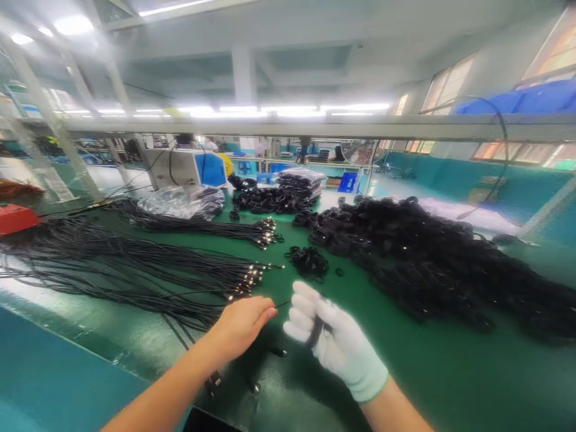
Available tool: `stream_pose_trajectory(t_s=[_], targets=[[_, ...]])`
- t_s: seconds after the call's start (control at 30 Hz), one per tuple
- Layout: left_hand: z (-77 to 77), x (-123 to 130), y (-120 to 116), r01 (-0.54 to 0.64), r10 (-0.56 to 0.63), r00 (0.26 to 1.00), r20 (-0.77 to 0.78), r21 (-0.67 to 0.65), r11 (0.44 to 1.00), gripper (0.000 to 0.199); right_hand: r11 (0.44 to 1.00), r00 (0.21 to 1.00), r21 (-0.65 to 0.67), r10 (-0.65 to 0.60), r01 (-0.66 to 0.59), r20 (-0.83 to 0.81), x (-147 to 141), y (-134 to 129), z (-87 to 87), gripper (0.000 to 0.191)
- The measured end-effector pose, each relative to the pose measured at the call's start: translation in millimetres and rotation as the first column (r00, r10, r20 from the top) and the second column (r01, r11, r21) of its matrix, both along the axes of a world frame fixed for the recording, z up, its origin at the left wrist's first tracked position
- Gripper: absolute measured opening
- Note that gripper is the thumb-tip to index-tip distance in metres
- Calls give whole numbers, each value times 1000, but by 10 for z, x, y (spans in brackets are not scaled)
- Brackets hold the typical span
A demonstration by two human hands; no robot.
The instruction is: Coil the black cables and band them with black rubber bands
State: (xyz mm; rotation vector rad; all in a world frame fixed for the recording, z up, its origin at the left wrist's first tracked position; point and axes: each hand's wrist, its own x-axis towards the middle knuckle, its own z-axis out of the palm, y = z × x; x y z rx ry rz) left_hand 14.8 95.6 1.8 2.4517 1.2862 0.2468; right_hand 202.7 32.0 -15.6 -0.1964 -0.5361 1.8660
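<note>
My bare left hand (pixel 247 324) is closed in a pinch just in front of the cable ends. A short length of thin black cable (pixel 282 304) sticks out from its fingertips towards my other hand. My right hand (pixel 339 345), in a white glove, has its fingers curled around a dark, band-like black piece (pixel 317 332); its exact kind is unclear. To the left lie long black cables (pixel 148 264) in a bundle, metal connectors (pixel 249 277) pointing right. Beyond my hands sits a small heap of black loops (pixel 308 263). Loose connector ends (pixel 278 352) show below my left hand.
A large mound of coiled black cables (pixel 405 240) covers the right of the green table (pixel 351 294). Behind are more coils (pixel 270 199), clear plastic bags (pixel 182 203) and a second cable bundle (pixel 202 226). A red box (pixel 18 219) stands far left.
</note>
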Motion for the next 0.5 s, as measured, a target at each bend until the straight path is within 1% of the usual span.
stream_pose_trajectory(t_s=[0.07,0.13,0.2,0.3,0.4,0.5], targets=[[-35,130,-148,-101,112,983,-147,75,992,31,994,993,-3,-106,106,47,116,47,-24,30],[-53,255,-332,-130,159,954,-254,125,984,30,984,978,-23,-174,178,112,190,73,-53,31],[-44,348,-494,-80,124,950,-286,159,984,31,975,963,-42,-210,220,170,216,85,-75,32],[-5,395,-638,6,37,969,-243,175,985,31,970,951,-49,-220,236,219,193,86,-96,33],[25,365,-681,85,-52,978,-201,161,983,29,977,950,-43,-194,211,246,148,72,-108,34],[27,307,-679,158,-125,973,-194,165,974,28,986,954,-29,-154,167,259,112,53,-101,34]])
